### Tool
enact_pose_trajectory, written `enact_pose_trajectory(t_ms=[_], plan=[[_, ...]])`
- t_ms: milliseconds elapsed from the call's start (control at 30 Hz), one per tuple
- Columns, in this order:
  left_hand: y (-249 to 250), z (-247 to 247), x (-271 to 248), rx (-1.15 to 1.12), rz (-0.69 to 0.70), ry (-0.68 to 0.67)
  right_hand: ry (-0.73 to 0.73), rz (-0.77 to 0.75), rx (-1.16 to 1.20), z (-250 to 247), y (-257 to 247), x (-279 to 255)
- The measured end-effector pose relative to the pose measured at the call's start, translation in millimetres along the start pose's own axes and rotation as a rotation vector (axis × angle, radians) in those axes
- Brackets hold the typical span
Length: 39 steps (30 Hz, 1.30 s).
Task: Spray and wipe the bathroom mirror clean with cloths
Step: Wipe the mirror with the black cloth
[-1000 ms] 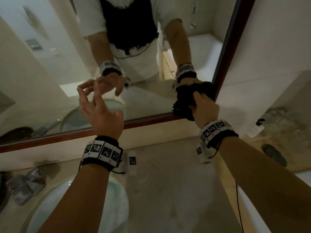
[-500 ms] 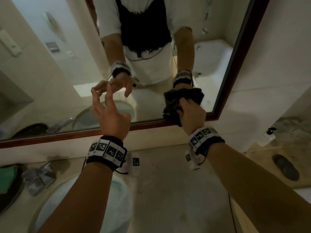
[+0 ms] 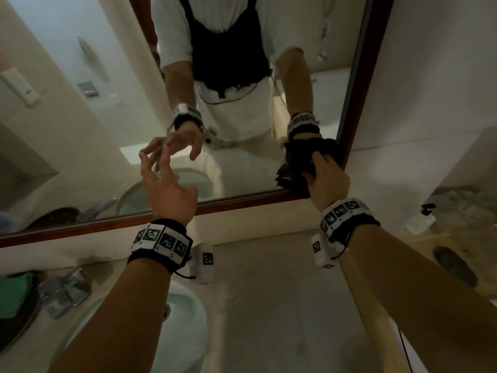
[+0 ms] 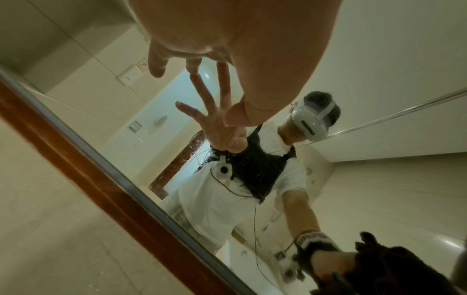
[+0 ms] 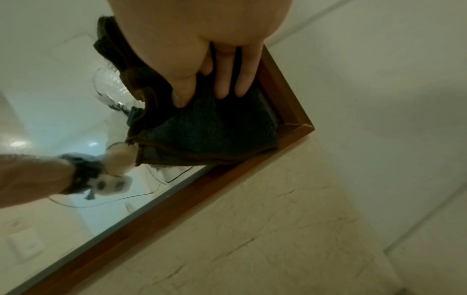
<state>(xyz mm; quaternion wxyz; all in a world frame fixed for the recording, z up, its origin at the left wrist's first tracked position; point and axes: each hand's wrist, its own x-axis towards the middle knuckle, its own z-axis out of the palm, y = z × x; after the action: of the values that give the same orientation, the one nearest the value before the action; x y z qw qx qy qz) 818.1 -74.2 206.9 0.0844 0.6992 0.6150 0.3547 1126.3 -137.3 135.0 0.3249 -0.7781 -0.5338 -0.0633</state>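
Half a second ago the dark soft cloth (image 3: 301, 168) was further left; now the right hand (image 3: 326, 181) presses it into the wood-framed mirror's (image 3: 242, 170) bottom right corner (bunched, light, floppy). Pinch its folds. Left hand (image 3: 166, 189) hovers, fingers spread, holding nothing.

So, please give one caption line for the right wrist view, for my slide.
Right hand presses a dark folded cloth into the wood-framed mirror's corner.

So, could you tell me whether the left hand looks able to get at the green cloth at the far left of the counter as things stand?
Probably yes. The left hand is open and holds nothing, raised before the mirror. The green cloth lies uncovered on the counter, down to its left, with nothing seen between.
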Motion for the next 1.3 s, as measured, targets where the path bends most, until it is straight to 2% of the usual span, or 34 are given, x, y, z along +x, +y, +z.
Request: enact_pose_trajectory(t_ms=[233, 467, 667, 900, 1033, 1167, 1300], plan=[[0.1, -12.2, 1.3, 0.029, -0.014, -0.080, 0.036, 0.059, 0.116, -9.9, -22.6, 4.1], [-4.2, -36.4, 15.0, 0.082, -0.002, 0.023, 0.077, -0.029, 0.099, -23.6, -75.6, 21.3], [-2.8, -64.3, 36.4, 0.021, 0.086, 0.089, 0.144, -0.134, 0.054, -30.6, -124.4, 31.2], [2.6, -100.4, 67.1, 0.013, 0.173, 0.172, 0.157, -0.243, 0.022, -50.3, -177.9, 49.9], [18.6, -125.7, 81.7, -0.008, 0.197, 0.232, 0.200, -0.280, 0.028, -78.8, -203.2, 69.2], [39.2, -145.3, 89.6, -0.009, 0.246, 0.288, 0.331, -0.317, 0.027, -121.3, -224.0, 101.9], [57.3, -160.5, 99.6, 0.020, 0.210, 0.273, 0.430, -0.327, -0.009, -152.1, -237.9, 126.2]])
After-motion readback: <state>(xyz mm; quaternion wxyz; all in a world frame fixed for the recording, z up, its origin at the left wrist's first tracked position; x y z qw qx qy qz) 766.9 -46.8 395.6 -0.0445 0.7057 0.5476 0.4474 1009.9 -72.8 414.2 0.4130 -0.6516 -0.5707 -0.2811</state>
